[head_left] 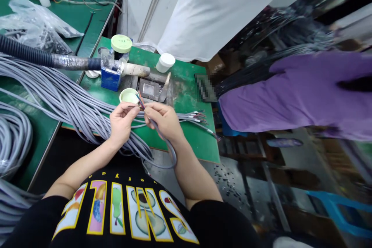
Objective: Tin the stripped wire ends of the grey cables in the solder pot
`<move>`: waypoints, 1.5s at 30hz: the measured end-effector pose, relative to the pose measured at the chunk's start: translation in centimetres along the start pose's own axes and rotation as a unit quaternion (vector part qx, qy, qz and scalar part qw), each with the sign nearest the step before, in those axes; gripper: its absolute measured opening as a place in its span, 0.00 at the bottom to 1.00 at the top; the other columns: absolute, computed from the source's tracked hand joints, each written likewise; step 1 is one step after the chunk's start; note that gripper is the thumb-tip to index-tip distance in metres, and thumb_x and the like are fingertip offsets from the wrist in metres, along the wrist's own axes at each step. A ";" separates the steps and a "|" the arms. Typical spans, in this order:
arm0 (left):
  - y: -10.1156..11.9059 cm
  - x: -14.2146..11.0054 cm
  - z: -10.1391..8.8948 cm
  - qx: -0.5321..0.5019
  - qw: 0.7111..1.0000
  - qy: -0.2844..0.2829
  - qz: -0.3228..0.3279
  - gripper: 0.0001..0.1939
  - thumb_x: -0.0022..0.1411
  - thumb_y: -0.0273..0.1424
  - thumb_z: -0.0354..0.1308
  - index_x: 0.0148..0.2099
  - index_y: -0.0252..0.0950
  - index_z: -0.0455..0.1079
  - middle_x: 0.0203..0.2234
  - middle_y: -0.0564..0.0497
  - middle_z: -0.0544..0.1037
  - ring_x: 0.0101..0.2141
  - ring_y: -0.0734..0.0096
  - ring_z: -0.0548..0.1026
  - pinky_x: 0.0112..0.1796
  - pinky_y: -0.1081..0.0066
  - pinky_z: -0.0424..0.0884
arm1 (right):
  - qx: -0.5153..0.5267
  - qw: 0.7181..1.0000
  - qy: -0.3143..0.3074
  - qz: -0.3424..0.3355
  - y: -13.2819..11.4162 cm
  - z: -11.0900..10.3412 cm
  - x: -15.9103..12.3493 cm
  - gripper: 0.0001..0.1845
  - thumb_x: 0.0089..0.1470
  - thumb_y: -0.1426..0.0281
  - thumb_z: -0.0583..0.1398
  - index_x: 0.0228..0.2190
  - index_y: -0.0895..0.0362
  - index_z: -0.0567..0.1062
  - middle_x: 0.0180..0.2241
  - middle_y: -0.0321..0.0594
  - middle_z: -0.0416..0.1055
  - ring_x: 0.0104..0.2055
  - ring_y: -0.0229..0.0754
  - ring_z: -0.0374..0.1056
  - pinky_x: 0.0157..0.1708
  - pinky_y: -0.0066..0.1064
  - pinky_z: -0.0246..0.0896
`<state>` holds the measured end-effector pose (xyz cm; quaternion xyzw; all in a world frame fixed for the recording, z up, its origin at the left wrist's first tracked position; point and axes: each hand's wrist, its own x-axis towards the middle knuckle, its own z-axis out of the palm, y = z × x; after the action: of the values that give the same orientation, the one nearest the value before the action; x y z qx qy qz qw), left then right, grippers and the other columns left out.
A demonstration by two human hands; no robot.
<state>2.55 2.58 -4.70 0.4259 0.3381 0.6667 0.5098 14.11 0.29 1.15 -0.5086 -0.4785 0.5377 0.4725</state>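
Note:
Between my two hands is the stripped end of a grey cable (171, 148), its thin coloured wires (141, 100) fanning out. My right hand (164, 120) grips the cable just behind those wires. The thumb and fingertips of my left hand (123, 120) are pinched on one of the thin wires. Just beyond my fingers sits an open tub of pale paste (128, 96). Behind it is a small metal solder pot (149, 88) with a shiny square surface. A bundle of grey cables (72, 97) runs under my hands, with bared wire ends (199, 116) lying to the right.
A ribbed black hose (26, 51) reaches over the green table (197, 143) beside a blue box (110, 79). A white jar (165, 62) and a green-lidded container (121, 43) stand at the back. People in white (197, 11) and purple (285, 97) clothing are close by.

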 end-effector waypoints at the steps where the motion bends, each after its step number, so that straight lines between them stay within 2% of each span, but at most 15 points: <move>1: 0.3 0.2 -0.3 0.040 0.998 -0.004 0.045 0.14 0.55 0.43 0.64 0.32 0.37 0.73 0.25 0.54 0.73 0.27 0.76 0.71 0.32 0.72 0.68 | 0.000 1.000 -0.020 0.008 0.0 -0.3 -0.5 0.16 0.46 0.57 0.64 0.31 0.57 0.75 0.14 0.28 0.64 0.13 0.29 0.52 0.15 0.25 0.44; 3: 0.8 0.5 -1.0 0.136 0.977 -0.052 0.158 0.10 0.59 0.39 0.61 0.32 0.38 0.74 0.25 0.53 0.74 0.29 0.74 0.72 0.34 0.70 0.69 | 0.009 0.999 -0.041 0.020 0.3 -0.8 -1.6 0.22 0.47 0.59 0.63 0.43 0.57 0.73 0.15 0.27 0.66 0.13 0.29 0.52 0.14 0.24 0.44; 5: 1.2 0.6 -1.4 0.201 0.936 -0.143 0.251 0.09 0.62 0.37 0.58 0.32 0.39 0.75 0.24 0.52 0.75 0.29 0.72 0.72 0.35 0.68 0.68 | 0.030 0.999 -0.026 0.024 0.9 -1.1 -2.5 0.28 0.47 0.59 0.64 0.49 0.57 0.70 0.15 0.26 0.65 0.13 0.29 0.51 0.13 0.24 0.43; 7: 1.1 0.4 -1.4 0.232 0.914 -0.198 0.270 0.11 0.64 0.36 0.55 0.32 0.40 0.75 0.24 0.51 0.76 0.28 0.72 0.72 0.34 0.67 0.69 | 0.056 0.998 0.005 0.024 1.6 -1.0 -3.0 0.32 0.46 0.58 0.64 0.52 0.55 0.67 0.15 0.26 0.66 0.13 0.30 0.51 0.12 0.24 0.42; 10: 0.5 -0.4 -1.0 0.194 0.953 -0.161 0.168 0.11 0.61 0.40 0.59 0.35 0.39 0.76 0.26 0.50 0.77 0.29 0.71 0.73 0.35 0.67 0.69 | 0.090 0.995 0.044 0.020 2.7 -0.5 -3.5 0.35 0.45 0.57 0.65 0.54 0.53 0.64 0.15 0.26 0.66 0.12 0.31 0.51 0.12 0.24 0.42; 13: -0.2 -1.5 -0.7 0.054 0.990 -0.131 -0.026 0.20 0.54 0.46 0.64 0.42 0.37 0.75 0.31 0.48 0.79 0.30 0.71 0.74 0.34 0.68 0.71 | 0.104 0.992 0.072 0.010 3.4 0.2 -4.0 0.36 0.47 0.58 0.64 0.55 0.51 0.62 0.15 0.26 0.66 0.12 0.31 0.51 0.12 0.24 0.44; 16: -0.2 -2.3 -0.8 -0.057 0.951 -0.215 -0.215 0.25 0.53 0.51 0.62 0.42 0.35 0.76 0.25 0.49 0.78 0.24 0.71 0.74 0.31 0.68 0.72 | 0.095 0.993 0.065 0.023 3.7 0.4 -4.6 0.35 0.48 0.58 0.64 0.56 0.50 0.61 0.16 0.26 0.67 0.13 0.31 0.53 0.13 0.24 0.47; 18: 0.1 -2.5 -1.2 -0.090 0.919 -0.262 -0.282 0.26 0.52 0.53 0.61 0.39 0.34 0.76 0.20 0.51 0.75 0.20 0.71 0.72 0.28 0.67 0.71 | 0.064 0.997 0.026 0.040 3.6 -0.2 -4.6 0.31 0.47 0.61 0.65 0.53 0.50 0.66 0.17 0.27 0.68 0.15 0.32 0.57 0.15 0.24 0.52; 21: 0.7 -2.4 -2.0 -0.087 0.905 -0.299 -0.290 0.25 0.50 0.53 0.63 0.33 0.33 0.77 0.21 0.50 0.75 0.24 0.69 0.74 0.32 0.66 0.72 | 0.005 0.999 -0.012 0.038 3.0 -1.9 -3.6 0.18 0.43 0.64 0.66 0.39 0.54 0.77 0.16 0.28 0.67 0.17 0.33 0.60 0.18 0.24 0.55; 24: 1.0 -2.2 -2.8 -0.065 0.892 -0.355 -0.272 0.24 0.50 0.53 0.63 0.30 0.34 0.77 0.20 0.48 0.76 0.28 0.67 0.74 0.36 0.65 0.71 | -0.017 0.999 -0.030 0.025 2.0 -2.9 -1.9 0.12 0.41 0.63 0.66 0.29 0.57 0.80 0.14 0.30 0.65 0.17 0.32 0.59 0.18 0.24 0.52; 29: 1.1 -2.2 -3.3 -0.052 0.862 -0.426 -0.270 0.25 0.52 0.53 0.61 0.32 0.34 0.78 0.19 0.46 0.77 0.26 0.65 0.74 0.33 0.64 0.71 | 0.029 0.994 -0.100 0.039 1.0 -1.3 -0.1 0.10 0.39 0.64 0.66 0.24 0.58 0.81 0.14 0.32 0.66 0.17 0.30 0.56 0.18 0.24 0.48; 33: 1.6 -1.8 -3.6 -0.033 0.869 -0.435 -0.232 0.23 0.55 0.51 0.60 0.30 0.35 0.78 0.21 0.46 0.78 0.27 0.66 0.74 0.35 0.65 0.71 | 0.117 0.991 -0.053 0.022 1.1 0.2 0.7 0.08 0.33 0.66 0.69 0.16 0.58 0.78 0.14 0.33 0.67 0.15 0.29 0.53 0.16 0.24 0.43; 38: 2.1 -1.8 -4.1 -0.038 0.880 -0.413 -0.232 0.21 0.56 0.47 0.61 0.32 0.32 0.79 0.21 0.46 0.78 0.27 0.69 0.73 0.34 0.69 0.69 | 0.227 0.968 0.084 -0.066 1.1 -1.1 2.0 0.13 0.32 0.65 0.70 0.12 0.56 0.72 0.08 0.26 0.55 0.12 0.25 0.44 0.14 0.22 0.40; 41: 1.9 -2.0 -4.1 -0.034 0.892 -0.380 -0.244 0.21 0.54 0.47 0.63 0.33 0.32 0.80 0.22 0.46 0.79 0.26 0.70 0.73 0.35 0.69 0.69 | 0.137 0.978 0.124 -0.095 0.3 -2.2 1.5 0.09 0.35 0.66 0.69 0.15 0.56 0.75 0.08 0.26 0.56 0.12 0.26 0.47 0.14 0.22 0.41; 45: 1.9 -1.9 -3.6 -0.006 0.902 -0.364 -0.231 0.21 0.53 0.48 0.64 0.30 0.32 0.80 0.23 0.46 0.80 0.28 0.69 0.72 0.36 0.69 0.69 | -0.067 0.997 0.010 -0.036 -1.1 -2.0 -0.2 0.05 0.38 0.69 0.67 0.18 0.58 0.79 0.15 0.34 0.69 0.18 0.30 0.59 0.17 0.24 0.51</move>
<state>-1.24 0.21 -4.94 0.5459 0.2143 0.3306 0.7394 16.18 0.27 2.22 -0.5270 -0.5266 0.4817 0.4613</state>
